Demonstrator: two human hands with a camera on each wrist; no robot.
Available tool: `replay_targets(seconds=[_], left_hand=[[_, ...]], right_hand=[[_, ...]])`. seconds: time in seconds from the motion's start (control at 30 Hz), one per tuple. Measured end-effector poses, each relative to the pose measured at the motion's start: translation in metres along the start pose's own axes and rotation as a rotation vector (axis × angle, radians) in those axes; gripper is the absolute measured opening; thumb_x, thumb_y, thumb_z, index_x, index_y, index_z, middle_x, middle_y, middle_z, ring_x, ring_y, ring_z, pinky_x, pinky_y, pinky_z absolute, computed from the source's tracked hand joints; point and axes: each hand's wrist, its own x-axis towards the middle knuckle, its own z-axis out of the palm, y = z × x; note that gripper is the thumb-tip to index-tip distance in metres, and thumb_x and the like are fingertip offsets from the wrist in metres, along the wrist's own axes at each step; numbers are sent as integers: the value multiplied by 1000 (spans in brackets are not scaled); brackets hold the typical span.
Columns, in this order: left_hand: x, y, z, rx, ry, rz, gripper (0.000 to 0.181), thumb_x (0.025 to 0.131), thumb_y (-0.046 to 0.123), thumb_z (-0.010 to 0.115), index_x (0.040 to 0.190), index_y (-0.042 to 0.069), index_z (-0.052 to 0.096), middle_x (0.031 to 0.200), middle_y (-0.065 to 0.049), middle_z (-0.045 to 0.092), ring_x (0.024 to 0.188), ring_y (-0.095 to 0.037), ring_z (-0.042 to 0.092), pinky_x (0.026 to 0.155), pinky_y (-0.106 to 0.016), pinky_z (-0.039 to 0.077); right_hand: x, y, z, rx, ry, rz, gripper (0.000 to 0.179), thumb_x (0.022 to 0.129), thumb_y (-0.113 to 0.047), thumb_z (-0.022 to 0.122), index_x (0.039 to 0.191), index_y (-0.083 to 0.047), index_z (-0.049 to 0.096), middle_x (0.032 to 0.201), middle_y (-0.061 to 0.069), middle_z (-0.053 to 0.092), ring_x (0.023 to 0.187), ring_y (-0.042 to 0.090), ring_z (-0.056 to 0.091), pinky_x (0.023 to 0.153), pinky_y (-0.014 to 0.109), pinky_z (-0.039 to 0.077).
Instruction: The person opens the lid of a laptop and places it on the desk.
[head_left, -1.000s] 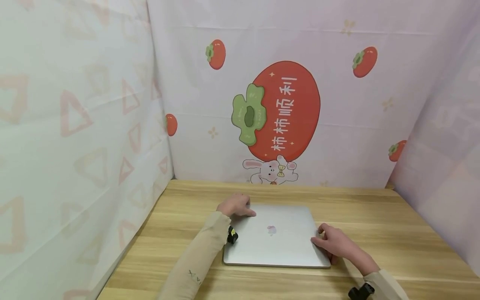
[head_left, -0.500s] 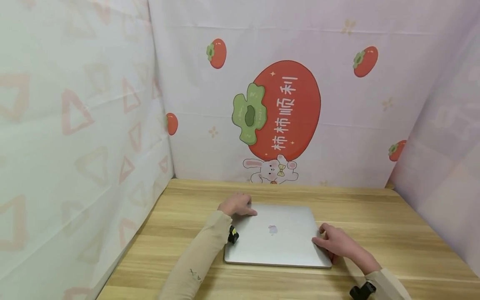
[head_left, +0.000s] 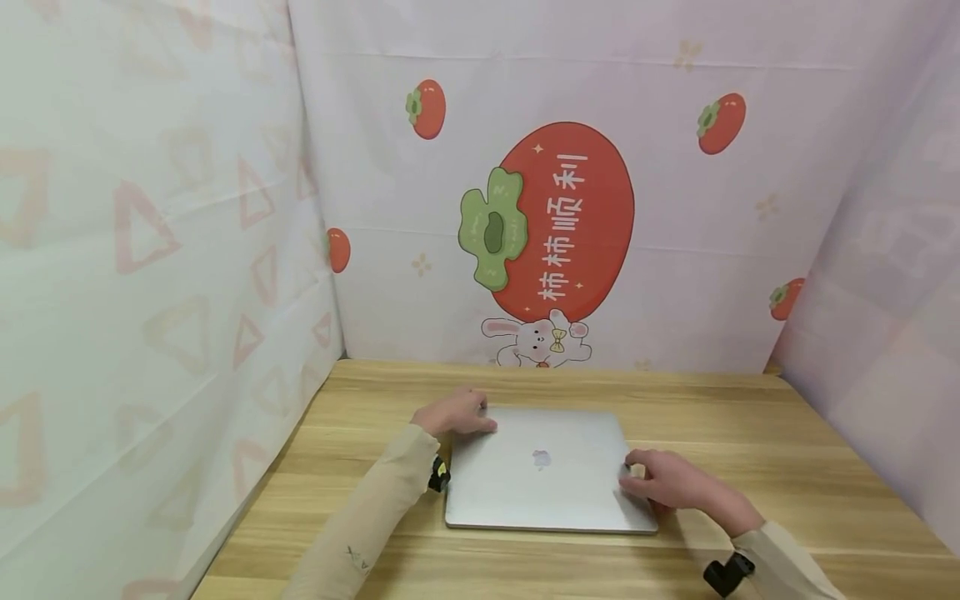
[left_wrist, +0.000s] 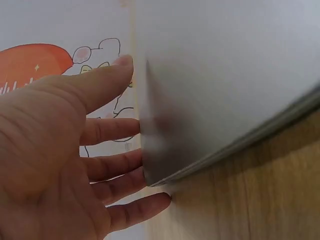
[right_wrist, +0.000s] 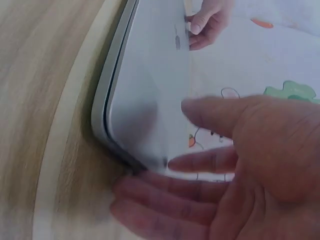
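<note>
A closed silver laptop (head_left: pixel 551 496) lies flat on the wooden table, a shiny logo at the middle of its lid. At its far left corner is my left hand (head_left: pixel 453 414); in the left wrist view the fingers (left_wrist: pixel 117 160) extend fairly straight to the laptop's edge, with the thumb raised apart from them. By the right side is my right hand (head_left: pixel 669 481). Its thumb stands over the lid in the right wrist view, while the loosely spread fingers (right_wrist: pixel 165 200) reach around the rounded corner. Neither hand curls round the laptop.
The wooden table (head_left: pixel 750 433) stretches out on both sides of the laptop. Behind it hangs a pale cloth (head_left: pixel 390 300) printed with persimmons and a rabbit, and another patterned cloth (head_left: pixel 187 275) borders the left side. Small black cameras sit at both wrists.
My left hand has slid left, so less of it overlaps the lid. My right hand has shifted slightly at the right edge. The laptop stays in place; the head view has turned a little.
</note>
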Motion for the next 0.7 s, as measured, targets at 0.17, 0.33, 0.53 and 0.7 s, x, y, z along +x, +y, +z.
replay_targets(seconds=[0.17,0.33,0.53,0.7], left_hand=[[-13,-8,-4,-21,-23,-11,56,91,49,64,129,8,57,132,-12,58,122,-26,55,105,-44,46],[-31,-10,-8,-34,-36,-9,67,91,51,63,142,8,47,145,-15,50,134,-31,48,111,-48,41],[-47,-13,-8,-9,-30,-18,67,93,50,61,144,10,45,143,-16,51,130,-31,51,107,-49,45],[-58,-16,-3,44,-24,-22,66,93,51,60,143,10,47,141,-19,50,125,-32,54,103,-50,47]], right_hand=[[5,-16,0,-164,119,-18,33,93,-27,66,114,-1,64,66,-2,59,54,10,50,50,27,43],[7,-30,1,-252,167,-33,25,92,-27,67,109,-8,66,66,-7,55,56,9,47,51,26,39],[14,-39,10,-299,172,-58,22,91,-28,67,105,-11,67,62,-9,51,54,8,43,49,25,36],[19,-47,18,-324,185,-78,18,90,-26,68,102,-12,68,63,-9,51,55,7,43,49,25,36]])
